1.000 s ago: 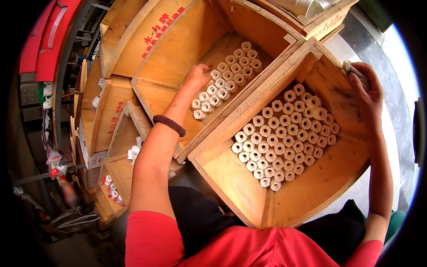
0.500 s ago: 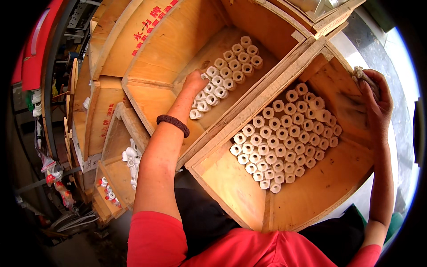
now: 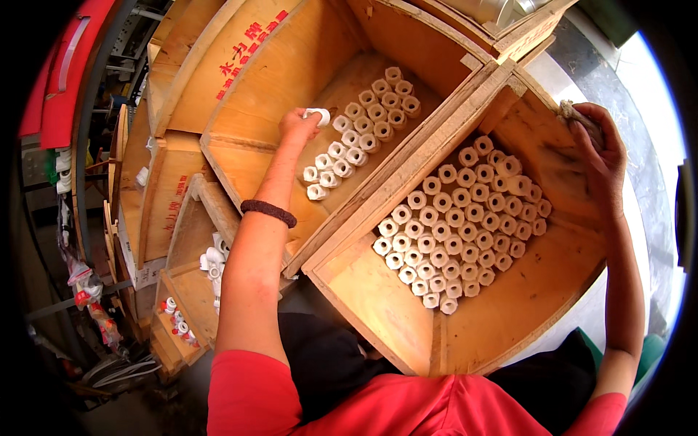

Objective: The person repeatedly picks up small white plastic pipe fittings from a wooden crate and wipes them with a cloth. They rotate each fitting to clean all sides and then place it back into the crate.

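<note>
My left hand [image 3: 297, 129] pinches a white plastic pipe fitting [image 3: 318, 116] and holds it above the floor of the far wooden box [image 3: 251, 120]. Below and to the right of it, white hex-ended fittings [image 3: 376, 112] stand upright in close rows, with a gap between two groups. At the right rim of the near wooden box [image 3: 389, 309], my right hand [image 3: 605, 149] is closed round a frayed, beige rope-like piece [image 3: 569, 110]. That near box carries a large block of the same fittings [image 3: 454, 217], their round holes facing up.
A smaller wooden bin [image 3: 190, 251] at the left holds loose white elbow fittings [image 3: 212, 265]. Red-and-white parts [image 3: 179, 322] lie just below it. More wooden boxes [image 3: 174, 196] stand at the far left, and another crate [image 3: 534, 36] sits beyond the near box.
My left hand has lifted up and left from the fittings in the far box, and a white fitting now shows in its fingers. My right hand keeps its grip at the rim.
</note>
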Demonstrator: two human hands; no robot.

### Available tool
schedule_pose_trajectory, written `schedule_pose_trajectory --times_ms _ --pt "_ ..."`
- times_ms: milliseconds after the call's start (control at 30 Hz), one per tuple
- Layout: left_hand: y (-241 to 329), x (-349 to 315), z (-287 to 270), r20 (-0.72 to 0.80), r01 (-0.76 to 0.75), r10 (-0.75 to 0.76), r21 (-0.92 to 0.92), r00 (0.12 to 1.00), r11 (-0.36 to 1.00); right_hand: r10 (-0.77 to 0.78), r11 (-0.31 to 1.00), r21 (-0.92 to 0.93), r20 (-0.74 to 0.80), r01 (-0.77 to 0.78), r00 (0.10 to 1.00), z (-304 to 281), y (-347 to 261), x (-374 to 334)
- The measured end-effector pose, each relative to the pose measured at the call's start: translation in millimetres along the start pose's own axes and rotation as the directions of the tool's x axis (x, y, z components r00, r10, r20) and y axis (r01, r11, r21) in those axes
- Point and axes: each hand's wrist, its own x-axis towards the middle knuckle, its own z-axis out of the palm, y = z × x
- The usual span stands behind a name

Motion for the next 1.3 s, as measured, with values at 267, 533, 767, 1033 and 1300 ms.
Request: schedule_pose_trajectory --times_ms 267,533,767,1033,1300 --pt "78 -70 -26 0.197 -0.061 0.143 -0.371 0.97 0.927 0.013 0.998 0.064 -0.003 -0.013 1.0 1 -3 0" --pt "111 -122 -57 0.417 -0.073 0.492 -0.702 0.765 0.709 -0.029 0.998 0.061 0.0 0.029 1.0 4 0 2" --pt "136 -190 -49 0.534 0.097 0.532 -0.76 0.657 0.643 -0.081 0.996 -0.027 -0.027 0.081 0.996 5 1 2" --pt "130 -236 -16 0.743 0.319 0.49 -0.65 0.456 0.69 -0.134 0.971 -0.211 -0.079 0.115 0.988 10 -4 3" --pt "129 -261 6 0.814 0.388 0.416 -0.565 0.404 0.728 -0.06 0.995 -0.074 0.054 0.064 0.997 8 -23 -17"
